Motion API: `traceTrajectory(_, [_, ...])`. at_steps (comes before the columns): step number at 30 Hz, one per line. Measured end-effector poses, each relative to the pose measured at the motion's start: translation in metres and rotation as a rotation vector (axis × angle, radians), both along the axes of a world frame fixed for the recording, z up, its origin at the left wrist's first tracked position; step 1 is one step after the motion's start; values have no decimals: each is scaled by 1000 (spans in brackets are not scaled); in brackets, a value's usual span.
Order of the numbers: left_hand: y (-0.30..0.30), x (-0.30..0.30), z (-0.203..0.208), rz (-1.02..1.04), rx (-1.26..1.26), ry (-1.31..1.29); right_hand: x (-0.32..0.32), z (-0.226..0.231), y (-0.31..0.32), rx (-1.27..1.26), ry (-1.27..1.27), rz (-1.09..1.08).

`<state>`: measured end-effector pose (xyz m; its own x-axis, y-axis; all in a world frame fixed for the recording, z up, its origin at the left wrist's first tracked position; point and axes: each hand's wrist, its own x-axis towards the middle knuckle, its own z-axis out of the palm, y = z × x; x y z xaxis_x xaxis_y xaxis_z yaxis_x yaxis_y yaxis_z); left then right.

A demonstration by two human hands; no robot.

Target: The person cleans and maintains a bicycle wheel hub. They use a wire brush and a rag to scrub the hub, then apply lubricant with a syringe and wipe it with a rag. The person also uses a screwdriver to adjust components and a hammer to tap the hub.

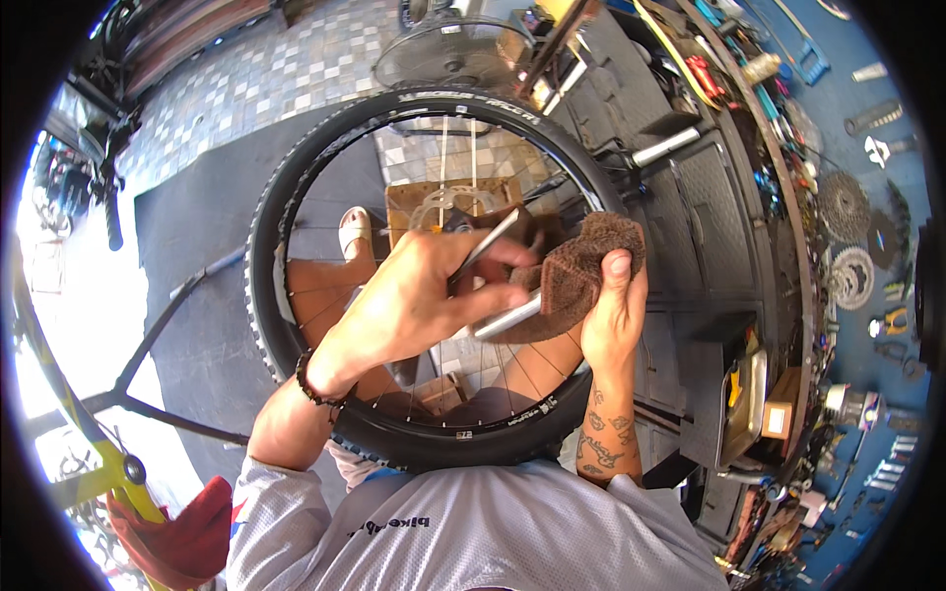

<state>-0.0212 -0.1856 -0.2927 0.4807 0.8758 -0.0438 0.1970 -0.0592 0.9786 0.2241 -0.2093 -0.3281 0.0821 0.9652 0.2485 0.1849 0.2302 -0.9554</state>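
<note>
My right hand [616, 320] is closed on a brown terry cloth [581, 286], with the thumb pressed along its edge. A smooth silver metal tube [509, 317] sticks out of the folded cloth toward my left hand. My left hand [419, 295] has its fingers curled, and a thin silver rod [490, 242] slants up between them; its lower end is hidden. The fingertips, partly blurred, are close to the tube and cloth. Beneath both hands is a bicycle wheel with a black knobby tyre [264, 246] and a brake disc [448, 202].
A yellow-green bicycle frame [113, 473] with a red cloth [187, 537] stands at left. On the right are a workbench with dark drawers [705, 202], an open tray [744, 409] and a blue tool wall [902, 295]. A fan [453, 54] stands ahead.
</note>
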Motion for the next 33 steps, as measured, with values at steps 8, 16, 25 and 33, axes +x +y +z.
traceTrajectory(8, [-14, 6, -9, 46, -246, -172, 8, 15, -13, 85, 117, -110])
traceTrajectory(16, [-6, -22, 15, 191, -14, -284, 32, 13, -41, 200, -128, 85])
traceTrajectory(25, [-24, 16, 11, 69, -12, -326, 58, 61, -74, 262, -418, -320])
traceTrajectory(33, [-23, -37, -23, 178, -85, -388, 343, 133, -43, 93, 451, -956])
